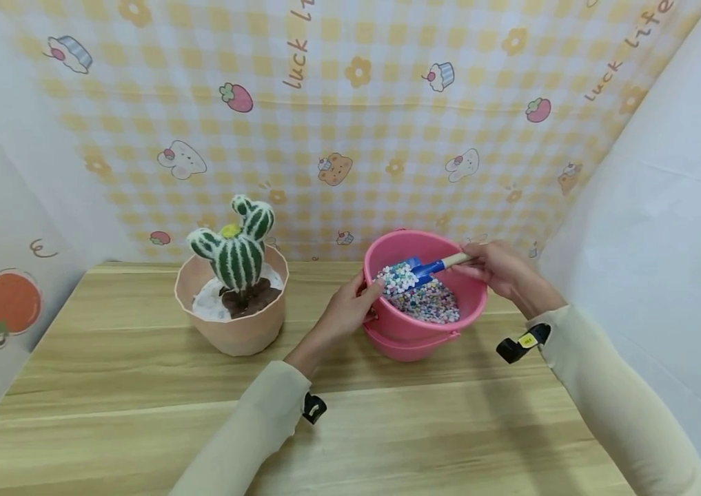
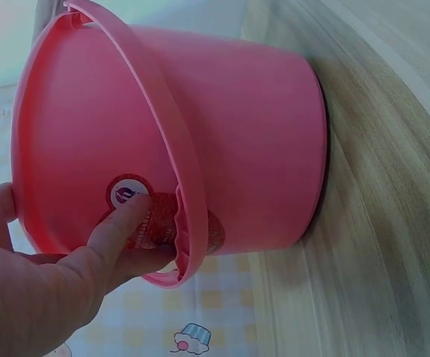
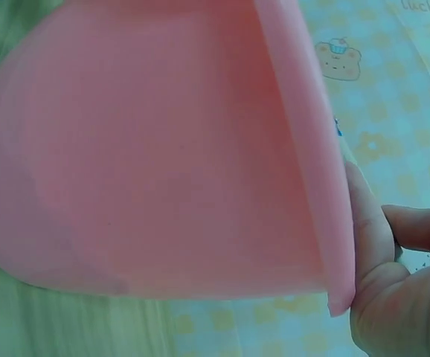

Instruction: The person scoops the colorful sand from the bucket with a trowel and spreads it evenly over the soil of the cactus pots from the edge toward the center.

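Observation:
A pink bucket (image 1: 413,342) stands on the wooden table (image 1: 139,413), partly filled with small coloured pebbles (image 1: 429,304). My left hand (image 1: 345,311) grips its left rim; in the left wrist view the thumb (image 2: 122,223) presses on the bucket's outer wall (image 2: 237,149) by a round sticker. My right hand (image 1: 500,269) holds the wooden handle of a blue scoop (image 1: 417,270). The scoop's blade sits over the bucket, heaped with pebbles. In the right wrist view the bucket (image 3: 163,163) fills the frame and my right hand (image 3: 393,275) is beside its rim.
A beige pot (image 1: 237,332) with a green striped toy cactus (image 1: 238,249), brown soil and white pebbles stands left of the bucket. A checked yellow backdrop (image 1: 350,138) closes the back. White walls stand close on both sides. The bucket's handle (image 2: 163,134) hangs down its side.

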Demonstrator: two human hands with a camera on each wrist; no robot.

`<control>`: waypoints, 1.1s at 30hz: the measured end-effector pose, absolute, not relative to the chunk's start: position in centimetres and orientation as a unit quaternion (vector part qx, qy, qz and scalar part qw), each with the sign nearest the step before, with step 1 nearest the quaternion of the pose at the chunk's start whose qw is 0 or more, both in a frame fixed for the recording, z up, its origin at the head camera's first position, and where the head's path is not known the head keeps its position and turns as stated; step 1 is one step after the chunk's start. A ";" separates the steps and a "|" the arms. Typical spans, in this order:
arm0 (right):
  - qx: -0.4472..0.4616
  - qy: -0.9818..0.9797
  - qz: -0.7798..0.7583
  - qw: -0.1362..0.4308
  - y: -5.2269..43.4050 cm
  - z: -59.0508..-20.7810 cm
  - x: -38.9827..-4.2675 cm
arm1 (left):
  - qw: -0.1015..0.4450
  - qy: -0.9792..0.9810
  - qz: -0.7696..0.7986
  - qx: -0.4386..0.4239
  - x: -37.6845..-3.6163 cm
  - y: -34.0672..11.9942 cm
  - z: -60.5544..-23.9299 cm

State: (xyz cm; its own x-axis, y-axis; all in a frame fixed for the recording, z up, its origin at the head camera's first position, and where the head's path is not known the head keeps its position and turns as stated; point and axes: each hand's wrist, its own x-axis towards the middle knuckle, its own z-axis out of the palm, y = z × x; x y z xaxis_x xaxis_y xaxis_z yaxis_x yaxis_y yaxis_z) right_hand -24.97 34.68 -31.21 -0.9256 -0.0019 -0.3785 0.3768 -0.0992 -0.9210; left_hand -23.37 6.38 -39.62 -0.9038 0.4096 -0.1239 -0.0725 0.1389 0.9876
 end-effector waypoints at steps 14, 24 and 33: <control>0.129 0.616 -0.769 0.110 36.4 -31.1 -24.5 | 0.187 0.726 0.651 0.115 -23.2 6.3 -39.7; 0.115 0.590 -0.794 0.090 37.2 -31.5 -24.1 | 0.187 0.729 0.648 0.115 -23.2 6.3 -39.6; 0.103 0.579 -0.805 0.082 37.4 -31.8 -23.9 | 0.190 0.734 0.643 0.109 -23.4 6.3 -39.4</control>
